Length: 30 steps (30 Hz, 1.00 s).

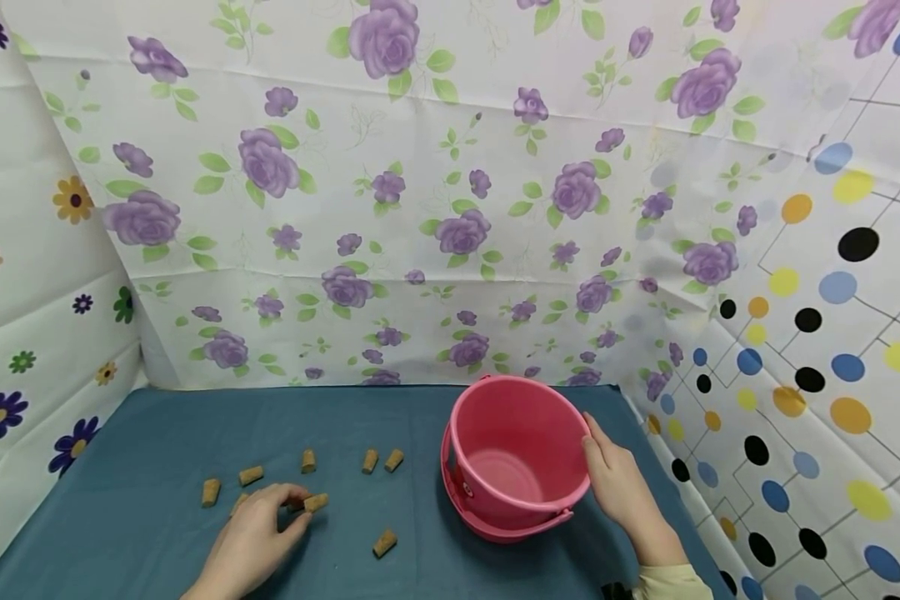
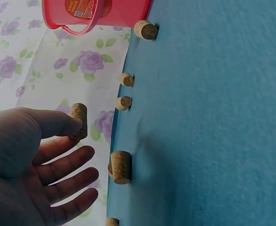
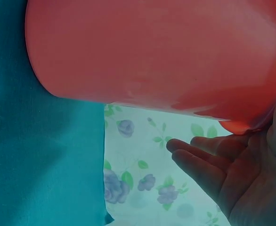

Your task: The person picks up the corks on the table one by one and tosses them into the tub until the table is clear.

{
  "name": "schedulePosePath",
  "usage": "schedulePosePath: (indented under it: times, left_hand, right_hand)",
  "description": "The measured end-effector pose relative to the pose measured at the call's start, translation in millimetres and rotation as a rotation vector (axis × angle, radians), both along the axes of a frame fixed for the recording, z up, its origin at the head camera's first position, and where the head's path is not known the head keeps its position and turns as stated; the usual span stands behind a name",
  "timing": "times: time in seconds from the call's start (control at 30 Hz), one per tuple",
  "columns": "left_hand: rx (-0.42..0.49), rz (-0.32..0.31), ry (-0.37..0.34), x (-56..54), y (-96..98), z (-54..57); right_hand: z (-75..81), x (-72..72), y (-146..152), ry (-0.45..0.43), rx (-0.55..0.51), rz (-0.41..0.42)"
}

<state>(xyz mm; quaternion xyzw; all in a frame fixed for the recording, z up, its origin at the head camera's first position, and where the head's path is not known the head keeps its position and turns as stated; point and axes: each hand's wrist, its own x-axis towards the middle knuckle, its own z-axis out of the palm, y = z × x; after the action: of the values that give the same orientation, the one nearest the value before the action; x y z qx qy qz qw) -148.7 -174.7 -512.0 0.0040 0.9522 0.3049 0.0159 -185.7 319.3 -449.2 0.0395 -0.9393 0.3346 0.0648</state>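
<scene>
Two loose corks [image 1: 210,492] lie at the left of the blue table [image 1: 337,575], and one more peeks out by the left hand [image 1: 251,537]. That hand has a narrow grip, pinching a small brown cork [image 1: 316,502] above the table. Four other corks [image 1: 385,543] lie near the middle. Next is a pink bucket [image 1: 521,467]. The right hand [image 1: 622,483] has its grip on the right rim.

A pale yellow sleeve [image 1: 673,582] shows at five o'clock, a small black piece [image 1: 617,591] beside it; left hand [image 1: 255,533] and right hand [image 1: 621,483] are bare.
</scene>
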Motion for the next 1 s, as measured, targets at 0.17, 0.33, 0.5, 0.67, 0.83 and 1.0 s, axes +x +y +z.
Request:
schedulePosePath:
  times: [0.17,0.33,0.5,0.67,0.83,1.0]
  left_hand:
    - [0.039,-0.014,0.007,-1.1,5.1,6.4]
    - [0.065,-0.027,0.019,-1.5,11.3,14.7]
    - [0.086,-0.05,0.041,-4.1,18.9,24.1]
    - [0.092,-0.065,0.066,-7.2,28.7,33.5]
    - [0.082,-0.073,0.104,-9.1,36.1,38.2]
    - [0.098,-0.084,0.144,-10.2,40.9,41.8]
  right_hand:
    - [-0.4,-0.3,-0.3,0.003,0.003,0.0]
    - [-0.5,-0.8,0.0,-0.002,0.007,0.0]
    - [0.7,-0.7,0.5,-0.02,0.001,-0.004]
    - [0.3,-0.6,1.0,-0.015,0.001,-0.004]
    - [-0.5,-0.7,0.2,-0.008,-0.002,0.001]
    - [0.3,-0.6,-0.2,-0.001,0.001,-0.003]
